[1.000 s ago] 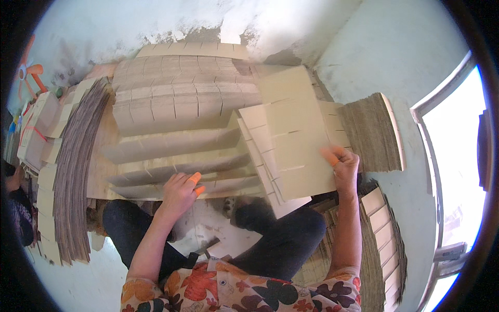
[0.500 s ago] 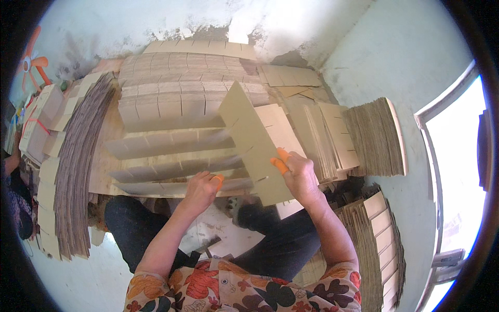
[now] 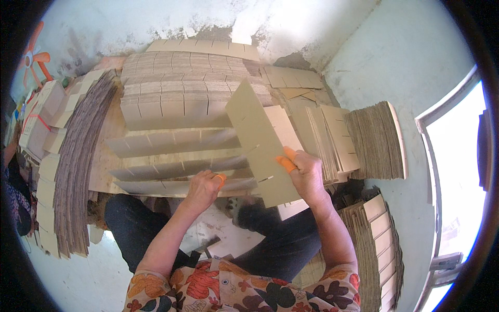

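My right hand (image 3: 305,176), with orange finger covers on its thumb and finger, grips a long slotted cardboard strip (image 3: 260,140) by its right edge. This strip slants in the air over the right ends of the standing rows. My left hand (image 3: 204,190), with one orange finger cover showing, is closed at the top edge of the nearest standing cardboard strip (image 3: 150,187); its fingertips are partly hidden. Behind that strip stand a middle cardboard strip (image 3: 150,170) and a farther cardboard strip (image 3: 156,144), both upright on edge with short slots.
A thick block of slotted cardboard (image 3: 171,112) fills the table's back. Tall cardboard stacks stand at the left (image 3: 83,156), right (image 3: 374,140) and lower right (image 3: 364,244). Leaning sheets (image 3: 325,140) are beside the held strip. Far left are an orange fan (image 3: 32,58) and another person's arm (image 3: 11,148).
My right hand and its strip have shifted slightly to the right. My left hand stays at the nearest strip, almost unmoved. The whole view has shifted a little.
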